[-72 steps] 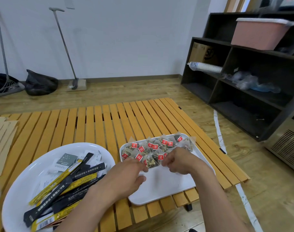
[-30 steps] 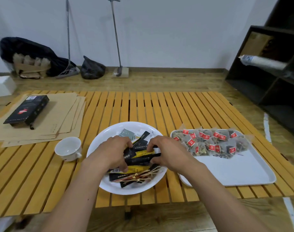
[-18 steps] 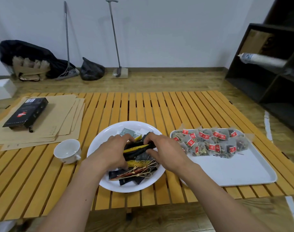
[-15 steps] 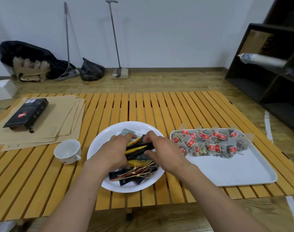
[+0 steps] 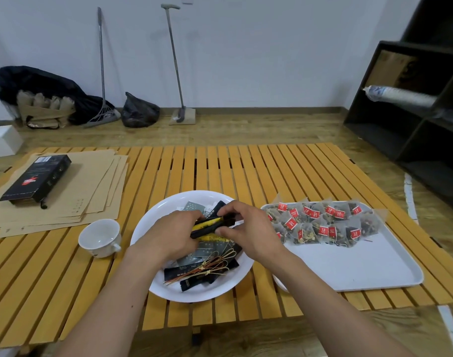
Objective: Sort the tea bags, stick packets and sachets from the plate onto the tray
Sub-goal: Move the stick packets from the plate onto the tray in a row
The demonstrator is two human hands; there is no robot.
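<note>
Over the white plate (image 5: pixel 153 222), the left hand (image 5: pixel 172 237) and right hand (image 5: pixel 248 231) each hold one end of a bundle of black and yellow stick packets (image 5: pixel 210 225), each grip pinching it. More packets and sachets lie in the plate below. The tea bags (image 5: pixel 320 222) sit in rows along the far side of the tray (image 5: pixel 362 266), just right of the plate on the slatted worktop (image 5: pixel 220 171).

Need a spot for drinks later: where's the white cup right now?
The white cup stands on the slatted table, just left of the plate, below the brown paper stack.

The red tags on the tea bags (image 5: pixel 323 222), right of centre, seem to read "Tea"; print on the stick packets (image 5: pixel 207 225) and black box (image 5: pixel 37 181) is illegible.
</note>
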